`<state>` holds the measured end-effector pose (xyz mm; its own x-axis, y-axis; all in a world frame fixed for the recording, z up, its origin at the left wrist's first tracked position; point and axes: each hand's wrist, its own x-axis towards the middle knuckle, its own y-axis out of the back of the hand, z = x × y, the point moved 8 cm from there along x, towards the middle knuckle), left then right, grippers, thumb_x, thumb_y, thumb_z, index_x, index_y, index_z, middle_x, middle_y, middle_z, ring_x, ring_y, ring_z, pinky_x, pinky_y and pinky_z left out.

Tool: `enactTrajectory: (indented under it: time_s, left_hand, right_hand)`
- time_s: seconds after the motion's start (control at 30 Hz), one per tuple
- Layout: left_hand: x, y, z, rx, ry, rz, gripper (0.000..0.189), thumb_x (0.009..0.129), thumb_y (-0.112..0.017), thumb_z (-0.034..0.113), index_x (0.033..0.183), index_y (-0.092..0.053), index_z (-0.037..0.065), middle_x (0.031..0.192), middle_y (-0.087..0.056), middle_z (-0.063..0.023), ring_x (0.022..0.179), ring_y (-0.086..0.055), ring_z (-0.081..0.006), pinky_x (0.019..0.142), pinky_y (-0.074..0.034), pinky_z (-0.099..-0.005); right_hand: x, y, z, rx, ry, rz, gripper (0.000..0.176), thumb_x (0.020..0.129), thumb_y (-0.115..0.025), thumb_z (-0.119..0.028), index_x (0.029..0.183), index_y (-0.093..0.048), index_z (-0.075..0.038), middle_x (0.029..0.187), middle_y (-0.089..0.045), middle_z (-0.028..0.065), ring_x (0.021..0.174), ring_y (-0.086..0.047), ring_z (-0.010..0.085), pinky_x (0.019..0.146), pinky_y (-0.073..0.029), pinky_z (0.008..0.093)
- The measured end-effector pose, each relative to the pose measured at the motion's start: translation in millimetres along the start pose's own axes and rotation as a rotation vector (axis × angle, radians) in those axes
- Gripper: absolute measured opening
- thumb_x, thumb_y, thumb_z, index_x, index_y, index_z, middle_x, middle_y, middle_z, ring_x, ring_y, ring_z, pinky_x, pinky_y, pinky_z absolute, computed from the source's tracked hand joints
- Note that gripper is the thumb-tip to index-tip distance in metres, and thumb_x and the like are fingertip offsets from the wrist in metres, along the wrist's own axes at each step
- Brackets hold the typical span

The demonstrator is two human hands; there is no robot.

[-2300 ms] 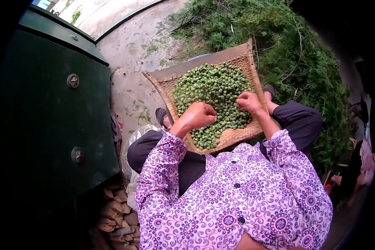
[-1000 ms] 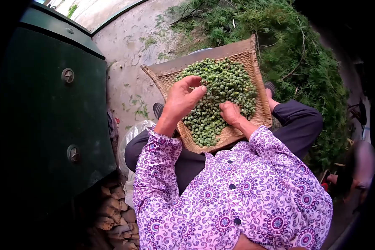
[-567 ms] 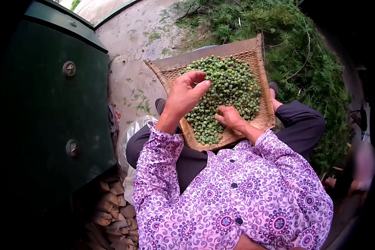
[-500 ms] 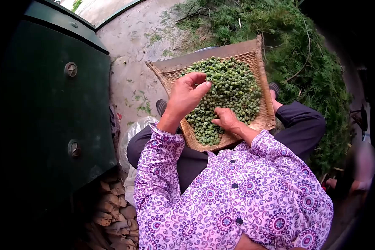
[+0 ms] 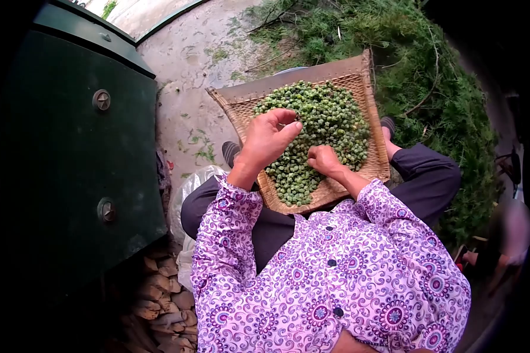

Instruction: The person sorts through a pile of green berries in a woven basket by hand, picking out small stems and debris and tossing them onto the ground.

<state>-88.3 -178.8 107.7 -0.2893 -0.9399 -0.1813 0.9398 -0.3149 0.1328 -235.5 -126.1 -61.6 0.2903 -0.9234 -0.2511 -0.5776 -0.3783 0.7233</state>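
Head view: left hand (image 5: 295,119) hovers over the cones (image 5: 330,106), thumb and forefinger just apart; right hand (image 5: 312,155) dips in, fingers bunched, any pinch hard to tell. Cones heap in the basket (image 5: 378,159).

Observed green berries (image 5: 330,112) heaped in basket (image 5: 330,192); noted left hand (image 5: 266,140) and right hand (image 5: 327,162) over basket, branches (image 5: 436,129) to basket's right.

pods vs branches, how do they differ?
Shape: pods small and roundish, branches long and feathery.
Place: pods heaped in the basket, branches spread over the ground.
Size: the pod heap is smaller than the branch pile.
Shared: both mostly green.
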Motion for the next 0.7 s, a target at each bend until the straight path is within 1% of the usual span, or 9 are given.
enactTrajectory:
  time_s: [0.27, 0.33, 0.4, 0.43, 0.47, 0.5, 0.63, 0.67, 0.7]
  left_hand:
    - [-0.7, 3.5, 6.4, 0.086, -0.039, 0.015, 0.034, 0.076, -0.063, 0.022, 0.1, -0.061, -0.002, 0.088, -0.065, -0.0115, 0.075, -0.062, -0.0154, 0.067, -0.05, -0.0273]
    - [-0.3, 3.4, 5.5, 0.079, -0.02, 0.013, 0.035, 0.076, -0.063, 0.022, 0.1, -0.061, -0.003, 0.088, -0.065, -0.0123, 0.074, -0.062, -0.016, 0.067, -0.05, -0.0276]
    - [0.9, 0.8, 5.3, 0.145, -0.033, -0.008, 0.036, 0.075, -0.063, 0.023, 0.1, -0.061, -0.003, 0.088, -0.065, -0.0136, 0.072, -0.062, -0.0174, 0.067, -0.05, -0.0282]
    - [0.4, -1.8, 5.9, 0.144, -0.035, -0.012, 0.036, 0.075, -0.063, 0.023, 0.1, -0.061, -0.003, 0.088, -0.065, -0.0136, 0.072, -0.062, -0.0174, 0.067, -0.05, -0.0282]
    - [-1.0, -6.9, 3.8, 0.211, -0.01, -0.043, 0.035, 0.077, -0.063, 0.021, 0.102, -0.06, -0.003, 0.089, -0.064, -0.0104, 0.074, -0.06, -0.0139, 0.067, -0.049, -0.0264]
    - [-2.9, -12.4, 0.9, 0.278, 0.017, -0.074, 0.034, 0.078, -0.064, 0.02, 0.103, -0.058, -0.002, 0.089, -0.063, -0.0071, 0.075, -0.057, -0.0105, 0.068, -0.047, -0.0246]
    - [-3.5, -47.2, -32.6, 0.324, 0.038, -0.195, 0.041, 0.079, -0.062, 0.024, 0.11, -0.055, -0.003, 0.098, -0.062, -0.0133, 0.085, -0.06, -0.0195, 0.073, -0.048, -0.0296]
    - [-4.0, -55.6, -43.2, 0.251, 0.065, -0.246, 0.036, 0.08, -0.061, 0.022, 0.105, -0.057, -0.003, 0.093, -0.062, -0.0112, 0.079, -0.061, -0.0173, 0.067, -0.049, -0.0277]
    - [-7.2, -61.2, -45.9, 0.157, 0.216, -0.29, 0.031, 0.08, -0.06, 0.02, 0.101, -0.058, -0.003, 0.087, -0.062, -0.0088, 0.074, -0.061, -0.0152, 0.063, -0.049, -0.0261]
  right_hand:
    - [7.9, -10.8, 3.0, 0.174, -0.106, 0.152, 0.013, 0.067, -0.062, -0.012, 0.075, -0.062, -0.003, 0.071, -0.061, 0.0186, 0.07, -0.061, 0.0336, 0.066, -0.048, 0.0394]
    - [6.7, -4.1, 3.3, 0.195, -0.074, 0.155, 0.01, 0.067, -0.06, -0.01, 0.074, -0.061, -0.002, 0.066, -0.061, 0.0158, 0.061, -0.061, 0.028, 0.059, -0.049, 0.037]
    - [0.9, -12.2, 16.8, 0.52, -0.279, -0.047, 0.008, 0.067, -0.06, -0.008, 0.07, -0.061, -0.001, 0.059, -0.059, 0.0092, 0.05, -0.057, 0.018, 0.049, -0.046, 0.0317]
    - [-3.8, -8.9, 13.7, 0.721, -0.368, -0.126, 0.006, 0.068, -0.06, -0.007, 0.068, -0.06, -0.001, 0.057, -0.056, 0.0031, 0.045, -0.051, 0.0099, 0.042, -0.041, 0.0246]
    - [-9.3, 2.3, 6.6, 0.817, -0.395, -0.148, 0.004, 0.069, -0.06, -0.007, 0.068, -0.059, -0.003, 0.057, -0.054, 0.0012, 0.045, -0.049, 0.009, 0.041, -0.039, 0.022]
    - [-11.8, 18.6, -7.0, 0.84, -0.352, -0.153, 0.004, 0.069, -0.06, -0.006, 0.069, -0.059, -0.003, 0.058, -0.054, 0.0004, 0.046, -0.049, 0.0083, 0.042, -0.038, 0.0215]
    - [-21.1, 73.2, -51.9, 0.836, -0.121, -0.111, 0.005, 0.071, -0.058, -0.006, 0.072, -0.057, -0.002, 0.06, -0.054, -0.0021, 0.053, -0.049, 0.0057, 0.048, -0.04, 0.0213]
    - [-21.8, 82.1, -57.9, 0.795, -0.039, -0.073, 0.005, 0.071, -0.059, -0.006, 0.071, -0.057, -0.001, 0.06, -0.054, -0.0025, 0.054, -0.049, 0.0057, 0.048, -0.04, 0.0217]
    - [-22.0, 91.6, -61.9, 0.681, 0.035, -0.007, 0.007, 0.07, -0.059, -0.007, 0.071, -0.057, -0.001, 0.059, -0.056, -0.0002, 0.053, -0.051, 0.0071, 0.049, -0.042, 0.0236]
